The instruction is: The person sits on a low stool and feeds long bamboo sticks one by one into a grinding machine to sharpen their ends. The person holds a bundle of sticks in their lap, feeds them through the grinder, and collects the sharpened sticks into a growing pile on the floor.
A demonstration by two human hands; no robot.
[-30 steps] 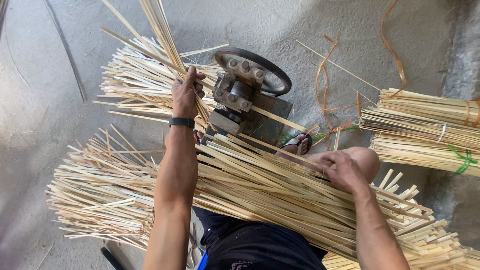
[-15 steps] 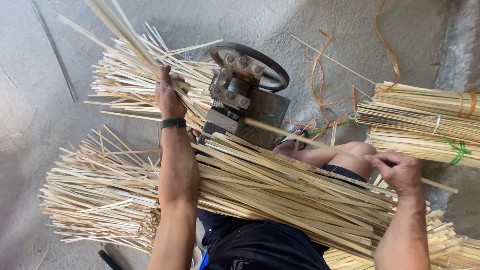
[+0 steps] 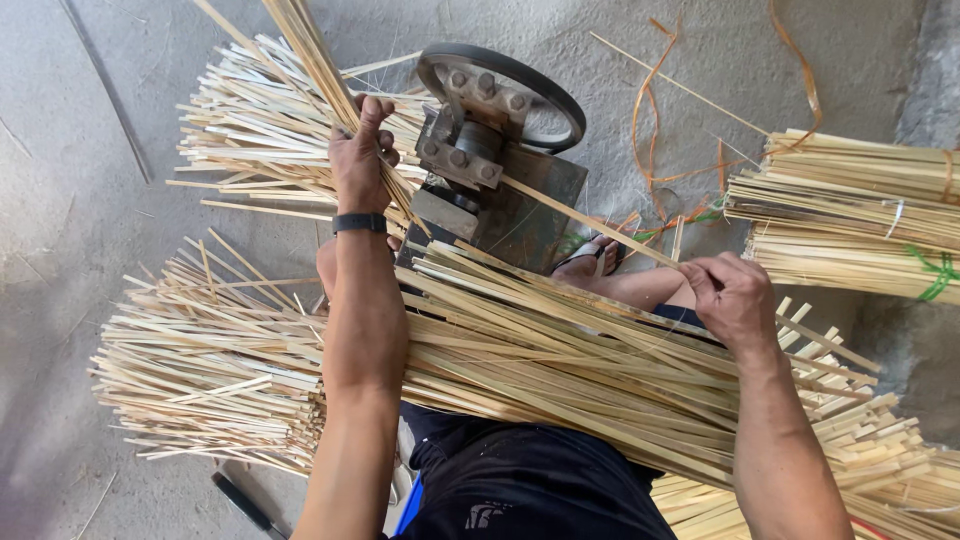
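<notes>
The person sits on the floor w/ a big pile of bamboo strips [image 3: 560, 350] across the lap. The strips are long, thin and pale yellow.

Left hand [image 3: 360, 150] is shut tight round a bunch of strips [image 3: 310, 60] that stick up and away, just beside the small metal machine [image 3: 480, 160]. The machine has a black wheel [image 3: 500, 85] on top and bolts on its front. A black wristband [image 3: 360, 222] sits on that arm.

Right hand [image 3: 735, 300] pinches one single strip [image 3: 590, 215]. This strip runs from the fingers up to the machine, over the lap pile. It looks like its far end touches the machine, but I can't tell if it's inside.

The strips are prob. light, one by one. They are stiff but bendy, & a thin one could snap if bent hard. Edges may be sharp, w/ splinters. Best to hold one near its end w/ finger and thumb, like the right hand does. A bunch needs a full fist round the middle.

More strips lie on the grey floor [image 3: 90, 150]: a loose heap on the left [image 3: 200, 370], a heap behind the machine [image 3: 250, 120], and tied bundles on the right [image 3: 850, 220]. Thin orange curls [image 3: 650, 110] lie near the machine.
</notes>
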